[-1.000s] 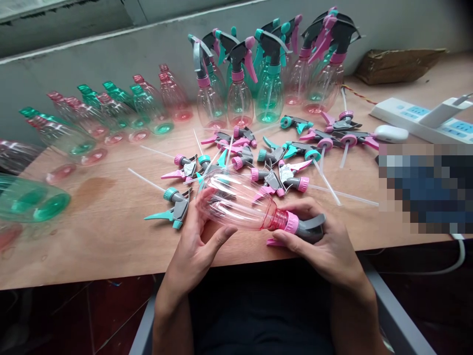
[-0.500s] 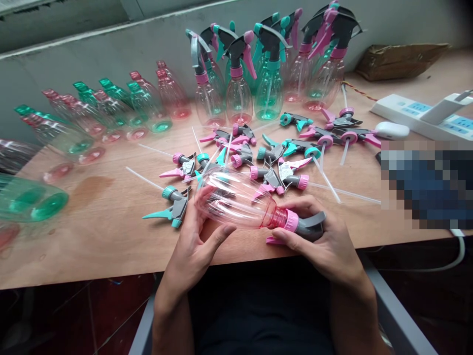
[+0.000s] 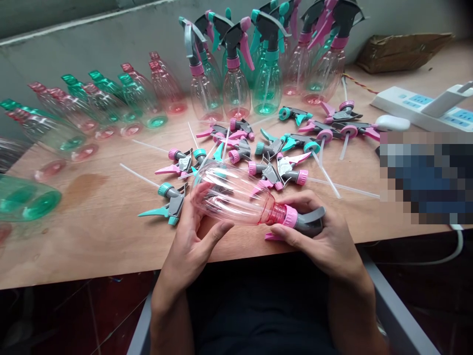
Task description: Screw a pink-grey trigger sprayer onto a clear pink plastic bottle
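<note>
A clear pink spray bottle (image 3: 232, 195) lies sideways between my hands above the table's front edge, its neck pointing right. My left hand (image 3: 197, 234) is wrapped round the base end, thumb in front and fingers behind. At the neck sits a grey trigger sprayer head (image 3: 309, 222) with a pink collar (image 3: 290, 216). My right hand (image 3: 320, 231) grips this head, with the thumb near the collar. Part of the pink trigger shows below that thumb. Just behind the bottle lie loose trigger sprayers (image 3: 268, 172) in pink, teal and grey, with thin clear tubes.
Several open pink and green bottles (image 3: 142, 106) stand at the back left. Bottles with sprayer heads (image 3: 236, 91) stand along the wall. At the right are a white power strip (image 3: 406, 101), a brown package (image 3: 402, 53) and a pixelated dark object (image 3: 424, 182). One green bottle (image 3: 29, 197) is at the left edge.
The view has shifted slightly, so the table's contents appear a little further left and up. Both hands keep the same hold on the bottle and its sprayer head.
</note>
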`<state>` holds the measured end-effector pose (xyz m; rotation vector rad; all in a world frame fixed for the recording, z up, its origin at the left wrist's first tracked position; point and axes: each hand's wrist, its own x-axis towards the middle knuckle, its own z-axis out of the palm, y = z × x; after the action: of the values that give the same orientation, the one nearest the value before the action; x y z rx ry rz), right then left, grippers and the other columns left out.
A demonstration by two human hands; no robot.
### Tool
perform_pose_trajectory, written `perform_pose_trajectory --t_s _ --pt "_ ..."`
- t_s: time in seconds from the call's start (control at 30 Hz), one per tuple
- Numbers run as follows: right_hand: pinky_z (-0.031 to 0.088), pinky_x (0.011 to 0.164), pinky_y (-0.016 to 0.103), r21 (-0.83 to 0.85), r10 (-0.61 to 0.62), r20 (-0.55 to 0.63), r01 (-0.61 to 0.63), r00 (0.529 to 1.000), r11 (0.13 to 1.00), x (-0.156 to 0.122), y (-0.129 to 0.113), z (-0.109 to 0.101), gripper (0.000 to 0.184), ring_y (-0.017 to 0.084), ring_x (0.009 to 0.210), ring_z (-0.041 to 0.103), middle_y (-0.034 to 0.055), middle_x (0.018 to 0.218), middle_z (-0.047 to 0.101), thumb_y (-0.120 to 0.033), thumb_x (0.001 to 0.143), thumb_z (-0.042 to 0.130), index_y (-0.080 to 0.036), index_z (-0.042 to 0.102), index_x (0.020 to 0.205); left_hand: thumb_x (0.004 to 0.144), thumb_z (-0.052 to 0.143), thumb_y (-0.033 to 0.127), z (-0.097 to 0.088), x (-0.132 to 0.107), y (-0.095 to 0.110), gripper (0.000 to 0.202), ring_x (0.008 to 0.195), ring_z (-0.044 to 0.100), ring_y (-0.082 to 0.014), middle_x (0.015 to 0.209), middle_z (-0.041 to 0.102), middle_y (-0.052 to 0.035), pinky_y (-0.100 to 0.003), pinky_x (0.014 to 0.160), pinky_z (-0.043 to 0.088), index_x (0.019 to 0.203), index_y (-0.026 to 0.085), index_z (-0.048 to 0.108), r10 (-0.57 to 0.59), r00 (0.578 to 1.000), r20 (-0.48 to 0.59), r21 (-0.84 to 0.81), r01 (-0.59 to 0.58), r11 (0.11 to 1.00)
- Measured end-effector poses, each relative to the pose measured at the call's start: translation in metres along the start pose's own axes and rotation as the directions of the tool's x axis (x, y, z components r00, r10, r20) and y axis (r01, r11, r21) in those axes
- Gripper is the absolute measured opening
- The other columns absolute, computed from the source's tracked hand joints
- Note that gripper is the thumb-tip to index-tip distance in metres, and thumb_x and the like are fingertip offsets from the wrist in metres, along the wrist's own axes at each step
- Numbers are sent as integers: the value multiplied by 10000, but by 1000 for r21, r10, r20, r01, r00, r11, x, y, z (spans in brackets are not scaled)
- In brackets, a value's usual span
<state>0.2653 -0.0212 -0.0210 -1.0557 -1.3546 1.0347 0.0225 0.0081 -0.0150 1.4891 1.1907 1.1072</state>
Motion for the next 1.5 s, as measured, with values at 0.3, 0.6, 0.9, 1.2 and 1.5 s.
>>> perform_pose_trajectory --t_s 0.3,0.6,0.9,1.2,1.5 --pt "675 672 210 74 2 17 -3 1000 997 -1 1 0 293 159 775 778 -9 948 777 -220 888 892 -267 730 1127 925 812 446 -1 2 1 701 1573 463 -322 1633 518 -86 -484 1312 395 1521 312 470 39 999 16 47 -40 998" --pt "646 746 133 40 -58 14 57 998 998 2 0 0 308 115 824 792 -43 957 796 -177 882 896 -285 729 1118 937 808 409 -1 2 -2 688 1574 473 -321 1651 511 -80 -491 1291 432 1533 340 472 82 996 18 80 -84 993" --pt "628 760 126 17 -97 -6 97 995 995 1 3 0 365 121 870 788 -38 977 790 -77 851 885 -265 744 1130 925 822 389 -1 4 -4 665 1544 511 -326 1617 548 -87 -522 1287 432 1510 333 511 139 990 15 68 -140 988" --pt "639 761 117 51 -109 -16 110 994 993 1 2 -1 368 123 874 802 -38 998 794 -116 844 909 -272 757 1142 905 849 376 -1 4 -5 662 1552 493 -295 1590 576 -58 -486 1316 399 1492 350 546 164 986 18 28 -165 986" --pt "644 793 127 11 -122 -33 122 992 992 1 2 -1 355 134 919 811 -34 1034 805 -134 852 911 -273 750 1137 906 852 381 1 6 -1 629 1571 461 -254 1585 579 -15 -434 1330 391 1469 380 570 150 988 22 4 -151 989"
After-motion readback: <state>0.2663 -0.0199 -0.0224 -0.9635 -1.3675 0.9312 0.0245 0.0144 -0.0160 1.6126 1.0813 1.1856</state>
